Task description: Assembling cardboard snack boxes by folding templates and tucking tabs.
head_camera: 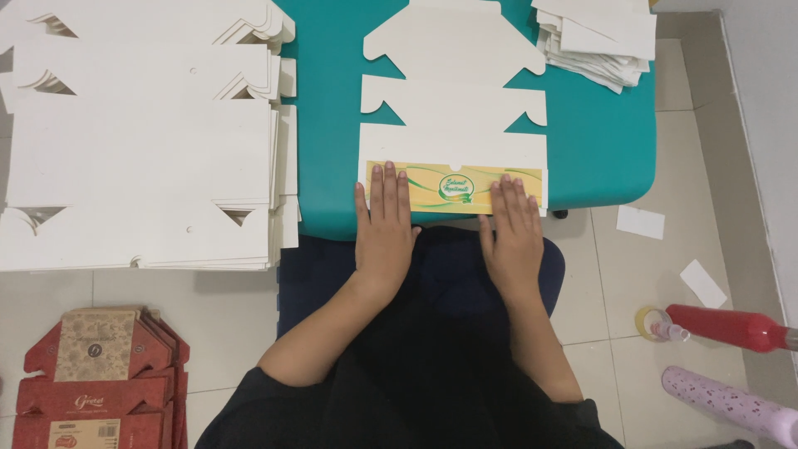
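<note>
A long yellow-and-green printed paper label (453, 187) lies along the lower edge of a flat white die-cut cardboard box blank (454, 100) at the frame's centre, on a teal bench (598, 133). The left hand (384, 224) and the right hand (511, 233) press flat on the label's two ends, fingers stretched out, grasping nothing. Stacks of white cardboard blanks (141, 141) fill the upper left; red printed boxes (96, 382) lie lower left on the floor.

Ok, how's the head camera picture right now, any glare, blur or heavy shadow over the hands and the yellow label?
Head view: even, soft light, no glare on the yellow label; left hand and right hand are sharp, casting only faint shadows; the white carton stack is bright, nearly washed out, its edges still readable; no motion blur; slight wide-angle bending at the frame edges.
</note>
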